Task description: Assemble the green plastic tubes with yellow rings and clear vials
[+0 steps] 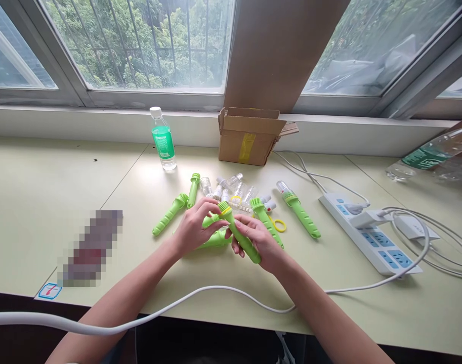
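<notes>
Tilted in my right hand (260,241) is a green plastic threaded handle (243,240), its closed fingers wrapped round the shaft. At the handle's upper end, the fingertips of my left hand (196,225) pinch the screw thread, where a yellow ring (225,212) sits. Under and beside my left hand lie more green handles (172,215), partly hidden. Behind both hands is a pile of clear plastic caps (238,192) and small white pieces (217,192). Right of my right hand, a loose yellow ring (279,225) lies by another green handle (266,220).
A green handle with a clear cap (299,210) lies to the right. Further right are a power strip (367,235) and cables; a white cable (223,288) crosses in front. At the back stand a water bottle (163,140) and an open cardboard box (249,139). A blurred patch (92,247) is at left.
</notes>
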`<state>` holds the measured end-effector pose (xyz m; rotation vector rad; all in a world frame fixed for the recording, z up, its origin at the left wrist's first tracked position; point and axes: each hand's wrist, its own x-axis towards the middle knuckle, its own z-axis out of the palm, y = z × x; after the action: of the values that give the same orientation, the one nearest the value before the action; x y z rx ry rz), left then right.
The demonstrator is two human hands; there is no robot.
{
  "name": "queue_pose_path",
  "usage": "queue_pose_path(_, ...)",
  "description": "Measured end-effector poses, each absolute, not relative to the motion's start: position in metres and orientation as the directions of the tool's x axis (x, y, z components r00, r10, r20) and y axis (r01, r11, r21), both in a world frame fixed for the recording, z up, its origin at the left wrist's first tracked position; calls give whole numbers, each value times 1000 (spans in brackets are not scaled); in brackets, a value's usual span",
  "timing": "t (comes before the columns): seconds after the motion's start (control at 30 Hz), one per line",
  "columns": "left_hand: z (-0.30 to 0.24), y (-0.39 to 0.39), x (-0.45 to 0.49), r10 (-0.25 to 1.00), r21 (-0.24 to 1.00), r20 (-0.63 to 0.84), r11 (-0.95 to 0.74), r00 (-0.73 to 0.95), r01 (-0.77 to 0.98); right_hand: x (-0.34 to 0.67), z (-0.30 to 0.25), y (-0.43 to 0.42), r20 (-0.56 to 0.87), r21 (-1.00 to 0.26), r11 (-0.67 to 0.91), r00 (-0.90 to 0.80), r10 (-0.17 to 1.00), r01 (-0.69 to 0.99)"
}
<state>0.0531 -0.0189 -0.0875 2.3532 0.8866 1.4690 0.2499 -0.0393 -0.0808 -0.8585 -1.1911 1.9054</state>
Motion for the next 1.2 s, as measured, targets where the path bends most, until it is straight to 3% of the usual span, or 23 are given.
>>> queue_pose_path(0.3, -89, -20, 55, 632, 512, 681, -772, 370, 376, 250, -81, -41, -236, -918, -360, -499, 834, -167)
queue_pose_path(0.6, -93, -18, 53, 640, 501, 684, -761, 350, 413, 243, -80, -45, -201, -957, -266, -389, 899, -118)
queue_pose_path(1.2, -88, -20, 53, 639, 511, 689, -762, 341, 397, 246, -82, -43, -203, -924, -338, -520, 830, -178)
